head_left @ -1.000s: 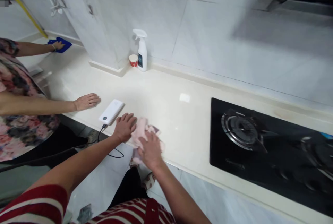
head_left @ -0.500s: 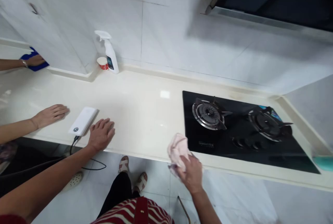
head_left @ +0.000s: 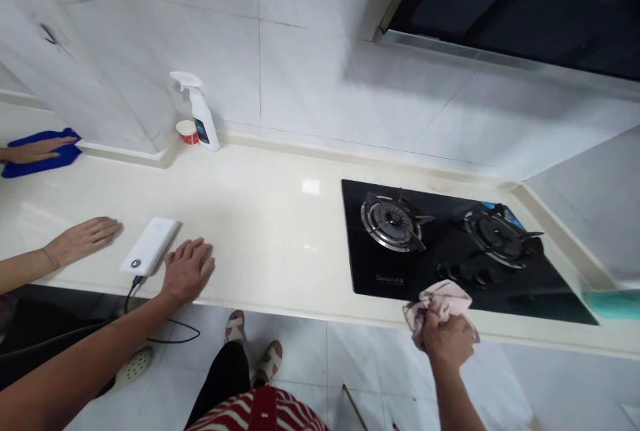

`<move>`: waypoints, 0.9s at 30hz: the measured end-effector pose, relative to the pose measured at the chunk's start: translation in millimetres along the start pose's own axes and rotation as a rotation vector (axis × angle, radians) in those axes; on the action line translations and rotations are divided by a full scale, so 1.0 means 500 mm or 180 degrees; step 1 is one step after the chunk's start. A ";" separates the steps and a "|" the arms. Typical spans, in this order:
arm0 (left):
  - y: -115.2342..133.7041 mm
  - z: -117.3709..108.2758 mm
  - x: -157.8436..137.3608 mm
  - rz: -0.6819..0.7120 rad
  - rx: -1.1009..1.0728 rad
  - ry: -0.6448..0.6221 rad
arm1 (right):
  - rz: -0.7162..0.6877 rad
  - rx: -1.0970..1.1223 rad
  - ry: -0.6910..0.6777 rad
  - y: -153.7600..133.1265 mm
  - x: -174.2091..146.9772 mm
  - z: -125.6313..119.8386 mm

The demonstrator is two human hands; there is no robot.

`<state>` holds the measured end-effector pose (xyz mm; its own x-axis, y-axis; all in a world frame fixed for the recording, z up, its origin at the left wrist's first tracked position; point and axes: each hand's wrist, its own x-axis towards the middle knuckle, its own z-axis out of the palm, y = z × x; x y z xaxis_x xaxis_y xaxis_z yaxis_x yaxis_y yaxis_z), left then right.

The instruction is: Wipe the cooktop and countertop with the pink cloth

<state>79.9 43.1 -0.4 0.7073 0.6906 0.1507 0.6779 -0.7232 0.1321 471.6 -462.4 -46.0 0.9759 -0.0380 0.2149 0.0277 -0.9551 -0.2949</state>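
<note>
My left hand (head_left: 187, 271) rests palm down on the cream countertop (head_left: 270, 231), fingers loosely spread and holding nothing. Just left of it lies a white power bank (head_left: 151, 245) with a black cable plugged into its near end. My right hand (head_left: 450, 339) is closed on a crumpled pale pink cloth (head_left: 443, 299) at the front edge of the black gas stove (head_left: 370, 264). The cloth covers part of the stove's edge and hangs over the counter strip in front of it.
A co-worker's hand (head_left: 85, 241) lies flat left of the power bank. Farther left another hand presses a blue cloth (head_left: 43, 163) on the counter. A white spray bottle (head_left: 201, 114) and a paper cup (head_left: 188, 132) stand by the wall. A range hood (head_left: 515, 11) overhangs the stove.
My right hand has moved the pink cloth rightward along the counter's front edge to the middle of the stove. The blue cloth at far left has shifted. My left hand stays put.
</note>
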 end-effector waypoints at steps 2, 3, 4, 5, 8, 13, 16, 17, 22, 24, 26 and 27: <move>0.001 0.003 -0.001 -0.0030 0.0005 0.0006 | -0.0549 0.0080 0.0172 -0.063 -0.089 0.019; 0.002 0.004 -0.001 -0.0037 0.0011 0.0018 | -0.0898 0.0112 0.0239 -0.100 -0.140 0.025; 0.002 0.006 -0.002 -0.0040 0.0015 0.0038 | -0.1278 0.0147 0.0229 -0.139 -0.193 0.028; 0.002 0.007 -0.003 -0.0037 0.0014 0.0057 | -0.1583 0.0203 0.0198 -0.180 -0.244 0.028; 0.001 0.010 -0.005 -0.0011 -0.0006 0.0088 | -0.2289 0.0482 -0.0146 -0.307 -0.380 0.020; -0.001 0.012 -0.006 -0.0004 0.0024 0.0134 | -0.3048 0.0986 -0.1023 -0.470 -0.508 0.012; -0.003 0.011 -0.007 0.0020 0.0050 0.0135 | -0.3404 0.1214 -0.1492 -0.521 -0.548 0.013; -0.004 0.011 -0.007 0.0033 0.0048 0.0140 | -0.3486 0.1366 -0.1633 -0.532 -0.557 0.013; -0.007 0.014 -0.008 0.0071 0.0028 0.0209 | -0.2911 0.2986 -0.2394 -0.575 -0.548 -0.005; -0.008 0.016 -0.007 0.0078 0.0013 0.0222 | -0.2028 0.3569 -0.2862 -0.580 -0.507 -0.013; -0.009 0.016 -0.008 0.0085 0.0005 0.0228 | -0.1195 0.3868 -0.3181 -0.567 -0.447 -0.016; -0.009 0.016 -0.008 0.0081 0.0008 0.0230 | -0.0969 0.3899 -0.3169 -0.552 -0.411 -0.016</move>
<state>75.7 43.3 -9.5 0.7082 0.6694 0.2245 0.6604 -0.7405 0.1249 261.5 -193.3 -1.4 0.6342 0.7645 -0.1155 -0.0917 -0.0739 -0.9930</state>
